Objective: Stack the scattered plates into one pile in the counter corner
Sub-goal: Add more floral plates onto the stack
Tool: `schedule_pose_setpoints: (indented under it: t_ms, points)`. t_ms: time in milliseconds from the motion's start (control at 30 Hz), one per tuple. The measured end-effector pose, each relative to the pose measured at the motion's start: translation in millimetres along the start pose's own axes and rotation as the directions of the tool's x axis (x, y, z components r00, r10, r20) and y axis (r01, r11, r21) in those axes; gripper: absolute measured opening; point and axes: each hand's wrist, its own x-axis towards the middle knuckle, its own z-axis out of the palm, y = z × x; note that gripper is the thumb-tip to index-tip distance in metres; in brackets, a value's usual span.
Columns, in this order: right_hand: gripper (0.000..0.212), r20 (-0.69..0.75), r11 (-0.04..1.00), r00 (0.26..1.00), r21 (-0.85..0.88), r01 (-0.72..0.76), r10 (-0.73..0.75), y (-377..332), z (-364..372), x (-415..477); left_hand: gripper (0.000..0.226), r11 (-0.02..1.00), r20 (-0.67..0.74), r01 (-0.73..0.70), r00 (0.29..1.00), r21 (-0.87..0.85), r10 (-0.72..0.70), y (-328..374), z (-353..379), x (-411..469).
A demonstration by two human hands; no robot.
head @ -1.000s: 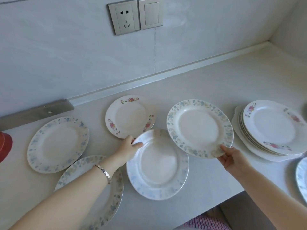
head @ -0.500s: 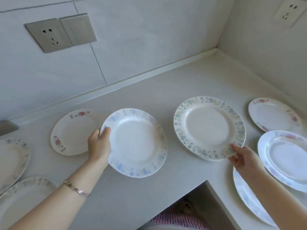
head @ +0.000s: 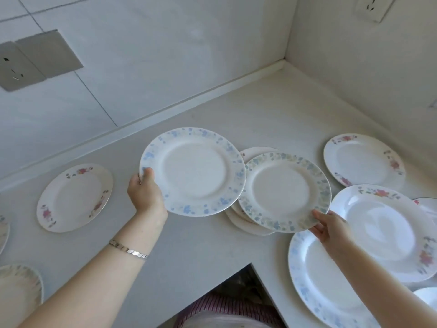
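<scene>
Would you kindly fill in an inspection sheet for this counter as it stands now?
Surface: pale L-shaped counter, corner bare.
Job's things: blue-rimmed plate held up by left hand; green-blue rimmed plate held by right hand over a small pile; red-flowered plates and others lie scattered.
Clutter: nothing seen.
Grips: both hands pinch plate rims.
Cables: nothing seen.
Surroundings: tiled walls, grey socket plate, white socket; bracelet on left wrist.
</scene>
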Motion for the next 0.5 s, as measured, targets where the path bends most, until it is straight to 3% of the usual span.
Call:
schedule_pose_setpoints:
  t_ms: [133,300,400,500]
  points:
    - [0.015,-0.077,0.997,0.997,-0.068,0.025,-0.03,6,9,-5,0.029,1.0,-0.002,-0.005,1.0,0.029,0.005,-2,10,0]
    - [0.009,-0.182,0.956,0.967,-0.265,0.125,-0.177,7,21,-3,0.029,0.999,0.023,-0.013,1.0,0.04,0.012,0,18,9]
    - [0.009,-0.217,0.87,0.945,-0.479,0.117,-0.246,9,24,2,0.029,0.999,0.043,-0.009,0.999,0.046,0.007,0,20,14]
    - [0.018,-0.152,0.72,0.943,-0.684,0.116,-0.296,10,29,6,0.028,0.999,0.066,0.006,0.998,0.045,-0.009,1,22,19]
